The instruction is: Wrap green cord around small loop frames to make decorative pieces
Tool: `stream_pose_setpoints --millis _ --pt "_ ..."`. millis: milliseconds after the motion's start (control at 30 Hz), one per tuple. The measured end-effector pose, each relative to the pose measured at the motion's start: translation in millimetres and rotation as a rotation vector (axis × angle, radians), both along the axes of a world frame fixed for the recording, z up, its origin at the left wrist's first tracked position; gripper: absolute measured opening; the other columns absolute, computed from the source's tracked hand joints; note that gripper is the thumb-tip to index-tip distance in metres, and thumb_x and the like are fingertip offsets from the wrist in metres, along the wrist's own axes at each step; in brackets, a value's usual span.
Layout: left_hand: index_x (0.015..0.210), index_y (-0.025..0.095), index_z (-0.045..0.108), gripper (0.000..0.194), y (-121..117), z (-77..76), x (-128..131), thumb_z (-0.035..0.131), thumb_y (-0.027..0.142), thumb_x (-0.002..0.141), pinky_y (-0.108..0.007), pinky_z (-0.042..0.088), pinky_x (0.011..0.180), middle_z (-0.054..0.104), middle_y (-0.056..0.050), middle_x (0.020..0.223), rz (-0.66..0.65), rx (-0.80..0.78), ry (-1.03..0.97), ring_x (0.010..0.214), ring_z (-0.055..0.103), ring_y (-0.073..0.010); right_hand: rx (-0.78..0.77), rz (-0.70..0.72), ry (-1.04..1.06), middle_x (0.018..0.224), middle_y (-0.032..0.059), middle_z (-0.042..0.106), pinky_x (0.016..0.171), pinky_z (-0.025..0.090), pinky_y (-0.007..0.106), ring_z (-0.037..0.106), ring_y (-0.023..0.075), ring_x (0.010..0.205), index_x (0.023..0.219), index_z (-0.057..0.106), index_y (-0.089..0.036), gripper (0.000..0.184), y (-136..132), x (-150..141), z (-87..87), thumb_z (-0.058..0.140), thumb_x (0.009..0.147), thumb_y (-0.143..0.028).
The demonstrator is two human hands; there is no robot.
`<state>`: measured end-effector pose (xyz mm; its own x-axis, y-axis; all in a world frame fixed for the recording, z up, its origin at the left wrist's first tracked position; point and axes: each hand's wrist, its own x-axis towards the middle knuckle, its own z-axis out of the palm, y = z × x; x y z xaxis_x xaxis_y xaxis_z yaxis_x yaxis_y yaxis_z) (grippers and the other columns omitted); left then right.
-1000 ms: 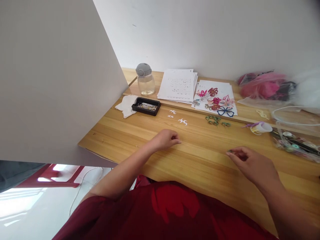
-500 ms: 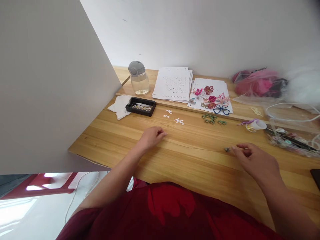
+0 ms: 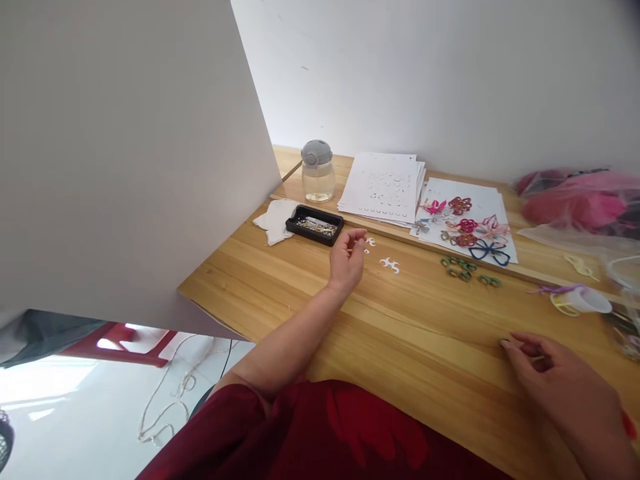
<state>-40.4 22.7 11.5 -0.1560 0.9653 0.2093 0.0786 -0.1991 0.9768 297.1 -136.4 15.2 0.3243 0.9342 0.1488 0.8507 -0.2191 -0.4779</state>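
Observation:
My left hand reaches forward over the wooden table, fingers loosely curled and apart. Its fingertips are at the small white paper cutouts, just right of a black tray of small bits. I see nothing held in it. My right hand rests on the table at the lower right. Its fingers are curled in, and what they cover is hidden. Small green coiled pieces lie on the table between the two hands, farther back.
At the back stand a clear bottle with a grey lid, a stack of white sheets, and a sheet bearing coloured paper flowers. A white cup and pink bag are right. A white partition bounds the left.
My left hand has moved forward from the table's middle to the white cutouts. The small green piece by my right fingertips is no longer visible. The view shifted left.

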Motion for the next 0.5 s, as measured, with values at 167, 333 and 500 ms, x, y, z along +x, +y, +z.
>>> stream_pose_setpoints --millis 167,333,500 --pt "0.11 0.02 0.07 0.035 -5 -29.9 3 0.053 0.049 0.102 -0.03 0.053 0.083 0.074 -0.008 0.099 -0.082 -0.04 0.173 0.087 0.065 -0.0182 0.087 0.039 -0.051 0.08 0.0058 0.076 0.051 0.05 0.046 0.069 0.0299 0.061 0.089 0.068 -0.036 0.018 1 -14 -0.1 0.063 0.09 -0.053" --pt "0.086 0.02 0.071 0.049 -3 -38.0 -1 0.05 0.062 0.1 -0.031 0.049 0.077 0.067 -0.005 0.077 -0.112 -0.023 0.203 0.076 0.06 -0.0187 0.235 0.225 -0.081 0.084 0.0043 0.077 0.066 0.054 0.038 0.071 0.0226 0.07 0.095 0.075 -0.027 0.026 12 -66 -12.9 0.06 0.095 -0.048" --pt "0.086 0.019 0.069 0.048 1 -36.4 0 0.038 0.05 0.107 -0.03 0.051 0.081 0.073 -0.007 0.086 -0.08 0.014 0.255 0.084 0.066 -0.0189 0.287 0.545 0.011 0.085 0.0005 0.078 0.07 0.056 0.03 0.073 0.0175 0.072 0.095 0.073 -0.027 0.016 28 -113 -16.7 0.061 0.099 -0.037"
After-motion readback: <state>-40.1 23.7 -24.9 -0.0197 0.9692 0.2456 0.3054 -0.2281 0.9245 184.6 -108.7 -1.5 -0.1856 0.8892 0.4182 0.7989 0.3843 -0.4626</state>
